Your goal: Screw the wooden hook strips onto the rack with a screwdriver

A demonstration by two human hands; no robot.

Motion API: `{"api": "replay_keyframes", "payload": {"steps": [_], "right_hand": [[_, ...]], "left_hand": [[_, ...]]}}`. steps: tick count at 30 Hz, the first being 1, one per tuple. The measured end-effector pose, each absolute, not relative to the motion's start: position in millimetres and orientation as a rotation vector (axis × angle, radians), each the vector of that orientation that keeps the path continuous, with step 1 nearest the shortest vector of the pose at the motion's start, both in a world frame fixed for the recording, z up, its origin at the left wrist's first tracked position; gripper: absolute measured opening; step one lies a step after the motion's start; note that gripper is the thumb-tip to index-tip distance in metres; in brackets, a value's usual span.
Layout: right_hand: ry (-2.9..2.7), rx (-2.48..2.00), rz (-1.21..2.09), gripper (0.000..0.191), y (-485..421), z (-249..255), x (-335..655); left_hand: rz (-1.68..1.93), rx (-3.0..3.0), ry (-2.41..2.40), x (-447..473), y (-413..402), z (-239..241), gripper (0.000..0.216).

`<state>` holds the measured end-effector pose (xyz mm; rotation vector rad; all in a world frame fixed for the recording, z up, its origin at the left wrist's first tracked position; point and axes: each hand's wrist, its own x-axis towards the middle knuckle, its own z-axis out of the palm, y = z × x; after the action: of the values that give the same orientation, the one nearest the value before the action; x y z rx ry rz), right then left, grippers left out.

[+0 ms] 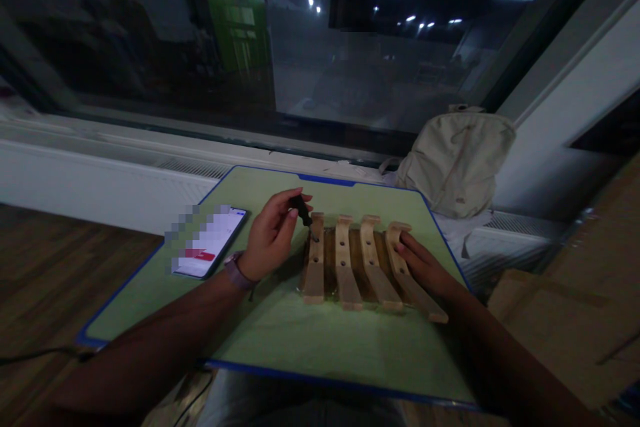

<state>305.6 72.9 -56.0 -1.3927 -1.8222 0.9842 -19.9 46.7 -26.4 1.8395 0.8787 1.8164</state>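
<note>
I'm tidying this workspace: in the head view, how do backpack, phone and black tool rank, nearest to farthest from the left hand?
1. Black tool: held in the left hand.
2. Phone: left of that hand, on the table.
3. Backpack: past the table, to the right.

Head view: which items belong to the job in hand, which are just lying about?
In the job:
black-handled tool, in the left grip
four curved wooden slats, right grip touching one
green table beneath

Seemingly just lying about:
phone
beige backpack
cardboard
</note>
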Motion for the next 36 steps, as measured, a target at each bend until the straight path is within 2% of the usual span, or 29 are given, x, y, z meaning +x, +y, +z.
{"api": "replay_keyframes", "payload": {"steps": [5,10,16,23,28,33,36], "right_hand": [[-1.839,-1.388,0.975,0.078,73.7,-55.7,304.3],[-1.871,-1.382,0.949,0.075,73.3,-53.1,304.1],[-1.87,-1.417,0.946,0.082,71.3,-47.5,301.4],[-1.864,-1.4,0.94,0.078,70.6,-46.4,300.4],[-1.825,-1.427,0.947,0.076,71.3,-46.4,300.0],[-1.788,-1.464,0.936,0.076,72.0,-48.2,299.8],[-1.795,-1.436,0.939,0.075,71.6,-48.8,298.8]], "left_hand": [[1.92,1.927,0.891,-21.4,48.4,-23.8,0.025],[1.873,1.859,1.005,-22.3,49.1,-26.2,0.027],[1.838,1.915,0.858,-21.5,49.9,-30.6,0.033],[1.908,1.879,0.932,-19.5,52.5,-30.9,0.027],[1.886,1.836,0.823,-14.6,49.7,-31.0,0.042],[1.897,1.924,0.842,-17.0,50.6,-30.7,0.03],[1.957,1.954,0.914,-19.1,52.9,-30.9,0.03]]}}
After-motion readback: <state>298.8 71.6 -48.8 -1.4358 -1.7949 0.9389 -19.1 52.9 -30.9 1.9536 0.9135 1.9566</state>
